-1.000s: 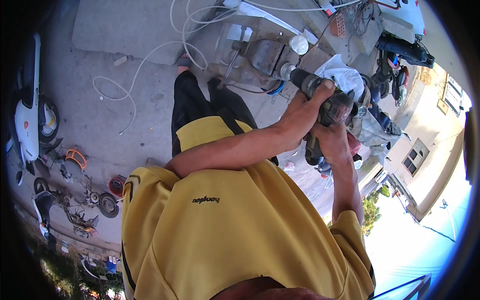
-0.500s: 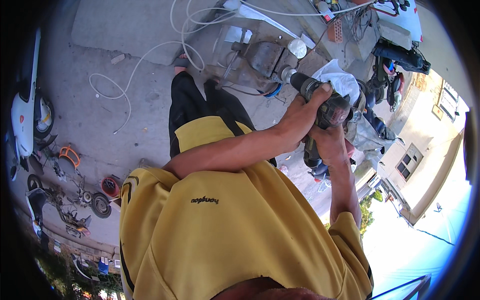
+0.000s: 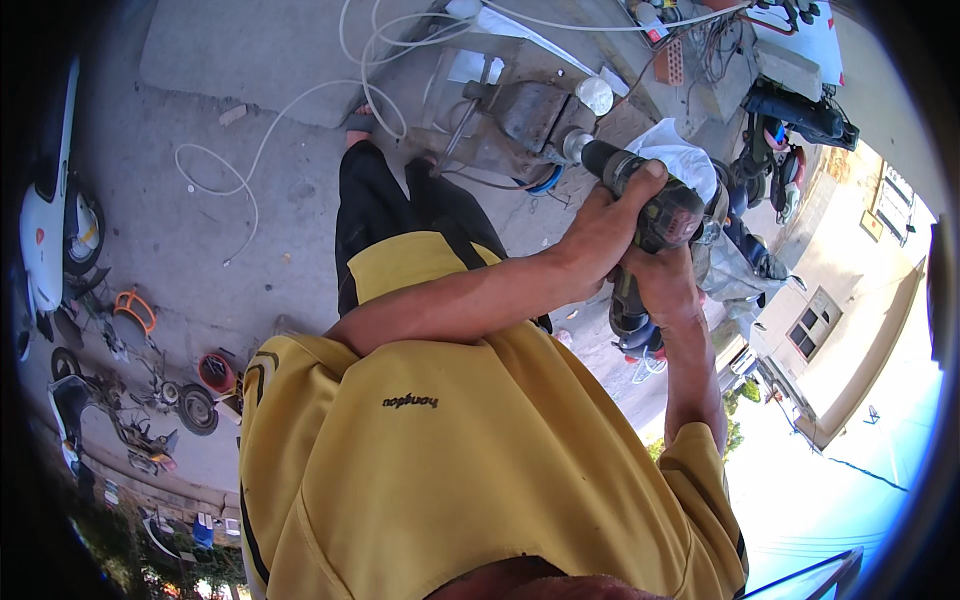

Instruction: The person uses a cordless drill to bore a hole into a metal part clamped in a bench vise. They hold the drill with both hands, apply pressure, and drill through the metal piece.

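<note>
A dark cordless drill (image 3: 672,212) is in both my hands, its black chuck directed up and left. My left hand (image 3: 603,228) is closed over the drill's body from the left side, thumb on top. Below and behind it, my right hand (image 3: 664,285) is wrapped round the handle. At the chuck's front end is a silvery round metal piece (image 3: 576,146), beside the jaws of a bench vise (image 3: 527,112). Whether the piece is gripped by the jaws cannot be made out, and the bit is hidden.
A pale hose (image 3: 255,165) loops over the concrete floor at the left. Beyond the vise lie a perforated red brick (image 3: 669,63) and tangled cables. White plastic sheeting (image 3: 675,152) hangs behind the drill. A white scooter (image 3: 48,235) and motorcycle parts (image 3: 150,400) stand far left.
My hands and the drill have shifted very slightly, with the handle a little further right. The grip of both hands is the same.
</note>
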`<state>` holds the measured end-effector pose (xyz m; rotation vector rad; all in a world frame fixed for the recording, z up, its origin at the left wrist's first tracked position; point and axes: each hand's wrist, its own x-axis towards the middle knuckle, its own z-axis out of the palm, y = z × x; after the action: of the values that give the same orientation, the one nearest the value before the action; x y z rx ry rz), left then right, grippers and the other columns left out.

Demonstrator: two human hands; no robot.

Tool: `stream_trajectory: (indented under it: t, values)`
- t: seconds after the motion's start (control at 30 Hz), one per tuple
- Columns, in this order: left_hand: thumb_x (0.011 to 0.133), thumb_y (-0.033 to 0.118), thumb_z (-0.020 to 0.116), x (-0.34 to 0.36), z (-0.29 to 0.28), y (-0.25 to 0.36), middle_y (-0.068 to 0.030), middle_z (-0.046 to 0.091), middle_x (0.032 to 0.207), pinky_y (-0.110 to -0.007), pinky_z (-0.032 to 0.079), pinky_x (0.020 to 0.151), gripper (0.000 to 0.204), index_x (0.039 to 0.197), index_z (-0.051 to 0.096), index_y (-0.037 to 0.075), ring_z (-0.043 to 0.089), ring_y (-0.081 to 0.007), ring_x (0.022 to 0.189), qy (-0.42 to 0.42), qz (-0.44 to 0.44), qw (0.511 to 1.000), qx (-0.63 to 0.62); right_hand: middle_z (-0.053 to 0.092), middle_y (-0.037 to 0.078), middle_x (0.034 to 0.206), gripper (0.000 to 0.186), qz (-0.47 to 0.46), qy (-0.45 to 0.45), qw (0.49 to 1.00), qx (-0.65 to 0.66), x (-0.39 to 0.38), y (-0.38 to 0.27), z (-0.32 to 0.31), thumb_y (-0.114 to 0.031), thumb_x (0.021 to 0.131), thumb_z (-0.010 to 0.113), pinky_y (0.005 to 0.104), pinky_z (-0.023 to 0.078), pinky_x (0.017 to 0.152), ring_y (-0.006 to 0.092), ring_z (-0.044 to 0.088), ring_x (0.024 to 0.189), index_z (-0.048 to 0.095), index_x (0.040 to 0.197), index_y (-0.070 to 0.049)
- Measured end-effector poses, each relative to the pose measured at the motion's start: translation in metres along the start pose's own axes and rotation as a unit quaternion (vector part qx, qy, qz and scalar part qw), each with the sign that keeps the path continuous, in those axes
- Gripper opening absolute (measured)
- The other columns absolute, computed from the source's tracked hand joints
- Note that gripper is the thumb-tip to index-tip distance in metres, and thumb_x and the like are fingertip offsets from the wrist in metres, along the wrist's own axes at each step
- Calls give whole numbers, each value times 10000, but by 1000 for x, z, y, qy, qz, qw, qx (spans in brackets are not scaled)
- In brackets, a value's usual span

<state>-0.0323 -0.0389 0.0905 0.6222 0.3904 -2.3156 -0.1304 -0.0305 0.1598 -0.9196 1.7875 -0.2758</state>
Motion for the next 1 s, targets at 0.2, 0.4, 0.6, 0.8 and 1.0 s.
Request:
stream_trajectory:
  t: [0.2,0.4,0.6,0.8,1.0]
  values:
    - [917,568,589,-4,6,3,-70,643,1035,-329,479,876,573,1128,589,35,615,-156,940,2,-7,1000,-14,655,63,960,395,26,-1,1000,-7,-2,-9,0,-2,782,643,291,527,696,141,641,808,585,1173,1]
    - [915,589,575,-3,2,-4,-78,628,1080,-331,476,891,613,1177,560,36,611,-162,973,-5,-20,1000,-11,650,57,998,434,58,-7,998,-29,-6,-15,-2,6,778,661,291,532,727,137,639,855,565,1201,-9]
    - [918,587,577,-9,0,-10,-83,620,1108,-326,468,914,619,1208,539,41,601,-161,1005,-1,-28,1000,-12,671,82,1005,424,89,3,996,-29,-15,-4,-2,13,782,640,304,543,733,162,660,856,581,1201,1]
    - [939,507,601,-9,7,-29,-66,602,1066,-309,464,898,591,1257,483,24,584,-136,951,-36,-29,998,-50,648,81,906,440,60,11,997,-49,-29,-2,-13,43,774,669,305,539,612,158,654,723,529,1189,7]
    - [943,513,589,-10,2,-14,-73,599,1080,-306,461,906,594,1251,487,16,578,-140,981,-31,-23,996,-76,648,73,948,465,65,-24,994,-85,-13,-9,-11,30,757,687,301,541,667,143,649,794,534,1195,5]
